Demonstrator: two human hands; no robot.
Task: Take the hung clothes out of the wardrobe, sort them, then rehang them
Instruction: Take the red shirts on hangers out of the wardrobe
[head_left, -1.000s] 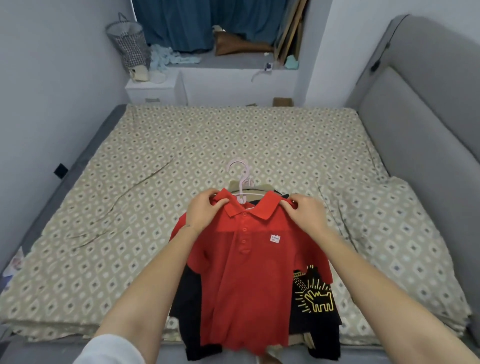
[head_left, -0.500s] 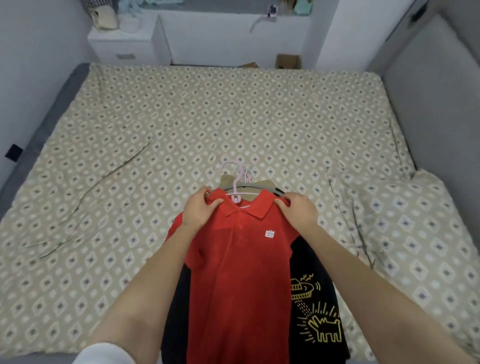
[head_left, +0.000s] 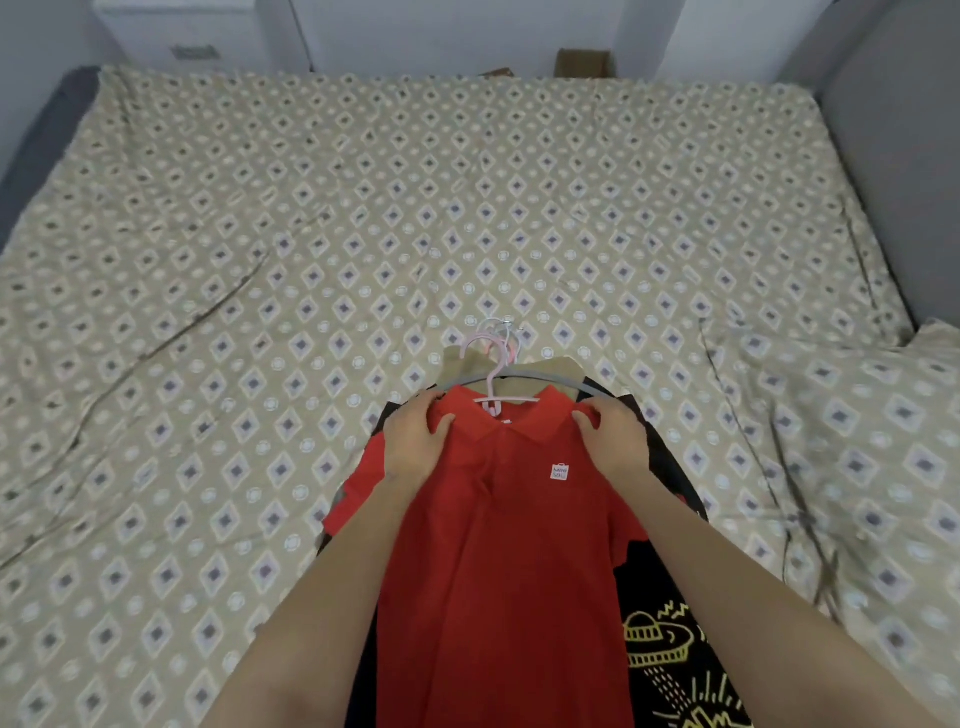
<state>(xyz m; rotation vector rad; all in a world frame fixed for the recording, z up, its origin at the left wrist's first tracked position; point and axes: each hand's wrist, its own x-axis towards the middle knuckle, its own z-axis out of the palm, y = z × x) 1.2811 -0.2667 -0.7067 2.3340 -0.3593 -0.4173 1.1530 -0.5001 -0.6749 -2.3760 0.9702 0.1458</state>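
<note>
Facing up on top of a small stack of clothes, the red polo shirt (head_left: 509, 545) lies over the near part of the bed (head_left: 467, 208), collar pointing away from the person. A small white label (head_left: 559, 472) shows on its chest. It hangs on a pink hanger (head_left: 496, 374), whose hook sticks out past the collar among a cluster of other pale hooks.

The left hand (head_left: 415, 447) grips the shirt's shoulder on its side, thumb on the front of the cloth and fingers curled over the shoulder edge. The right hand (head_left: 615, 441) grasps the opposite shoulder just beside the collar in the same way. Both forearms reach in from the bottom of the view, one along each side of the shirt.

Under the polo lies a grey hanger (head_left: 550, 375), its arc showing just beyond the collar, with a tan garment (head_left: 563, 362) peeking out behind it. A black T-shirt (head_left: 670, 649) with a yellow line drawing shows beneath the polo on the right side. Whether the stack rests fully on the bed or is held just above it, I cannot tell.

The bed carries a beige sheet with a diamond pattern, creased in places. A pillow (head_left: 857, 467) in the same pattern lies at the right, against a grey padded headboard (head_left: 893, 130). Beyond the far edge stand a white nightstand (head_left: 192, 31) and a cardboard box (head_left: 582, 62).
</note>
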